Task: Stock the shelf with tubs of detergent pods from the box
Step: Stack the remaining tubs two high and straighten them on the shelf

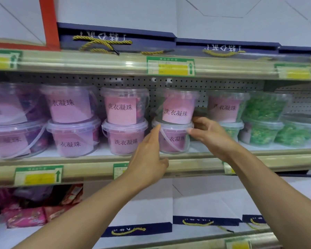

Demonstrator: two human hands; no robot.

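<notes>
We see a stack of two clear tubs on the middle shelf (196,159), directly between the two hands. The left hand (148,157) reaches up with fingers straight, its fingertips touching the left side of the lower tub (172,138) near the lid. The right hand (209,133) sits at the lower tub's right rim, thumb against the lid edge and fingers loosely curved behind; we cannot tell whether it grips. The upper tub (177,106) rests on the lower one, just above both hands. Its left side is blurred. The lower tub's label is partly hidden by its handle.
</notes>
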